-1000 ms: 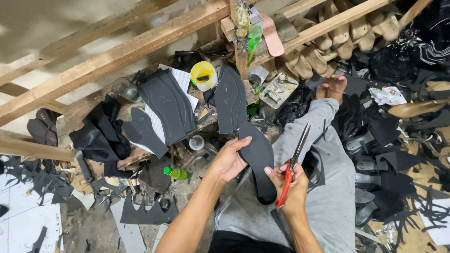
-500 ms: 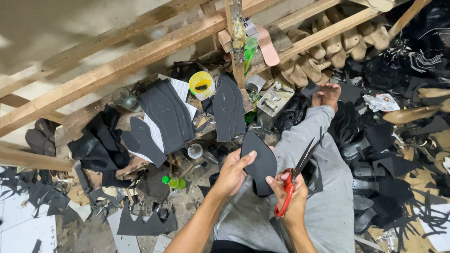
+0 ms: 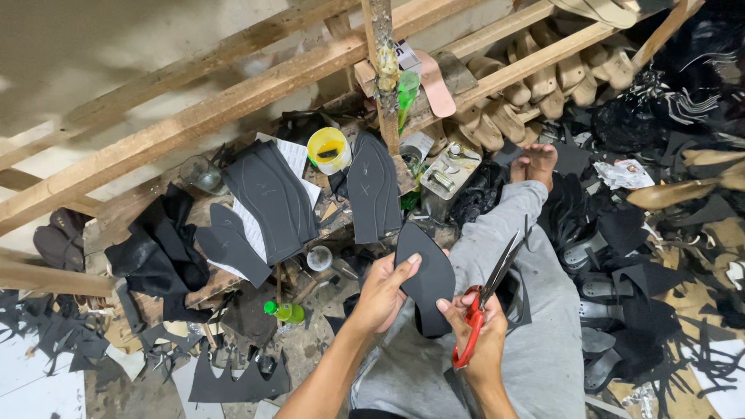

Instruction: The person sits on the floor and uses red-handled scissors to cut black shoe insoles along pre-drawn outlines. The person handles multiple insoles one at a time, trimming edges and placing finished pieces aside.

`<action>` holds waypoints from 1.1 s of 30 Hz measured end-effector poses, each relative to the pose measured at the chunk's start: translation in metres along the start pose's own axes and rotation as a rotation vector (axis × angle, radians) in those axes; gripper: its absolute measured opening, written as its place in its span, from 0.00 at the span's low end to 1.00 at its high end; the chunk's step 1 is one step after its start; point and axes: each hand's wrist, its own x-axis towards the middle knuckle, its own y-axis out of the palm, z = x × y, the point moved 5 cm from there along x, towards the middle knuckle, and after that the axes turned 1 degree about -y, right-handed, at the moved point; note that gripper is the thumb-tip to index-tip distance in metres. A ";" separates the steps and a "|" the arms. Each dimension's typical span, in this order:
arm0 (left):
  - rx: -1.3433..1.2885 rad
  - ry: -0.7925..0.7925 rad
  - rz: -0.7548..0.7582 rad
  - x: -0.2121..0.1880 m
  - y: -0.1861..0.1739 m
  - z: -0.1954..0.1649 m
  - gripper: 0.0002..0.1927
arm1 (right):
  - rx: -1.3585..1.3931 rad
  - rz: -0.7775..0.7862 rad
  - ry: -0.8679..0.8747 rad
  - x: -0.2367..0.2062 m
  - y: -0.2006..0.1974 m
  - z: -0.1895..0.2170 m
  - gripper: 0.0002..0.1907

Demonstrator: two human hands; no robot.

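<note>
Gripping a black sole-shaped cutout [image 3: 425,273], the left hand [image 3: 386,293] pinches its left edge, thumb laid across the face, while the fingers behind are hidden by the piece itself. The right hand [image 3: 481,341] closes around the red handles of a pair of scissors [image 3: 483,304], its thumb touching the cutout's lower right edge; the blades point up and to the right, and whether they are parted is hard to make out. The cutout stands nearly upright above the person's lap, over a grey trouser leg [image 3: 535,326] that stretches to a bare foot [image 3: 537,161]. Beyond the hands, more black soles [image 3: 272,200] lie on a cluttered low bench beside a yellow pot [image 3: 329,149], with a small green bottle [image 3: 285,311] below. Wooden beams [image 3: 233,101] cross the top, partly covering a row of shoe lasts [image 3: 535,85]. Black scraps [image 3: 683,341] litter the floor on the right, too tangled to separate
</note>
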 end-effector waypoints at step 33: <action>0.400 0.028 -0.071 0.007 0.007 -0.057 0.18 | 0.050 0.269 0.123 -0.011 -0.022 0.040 0.21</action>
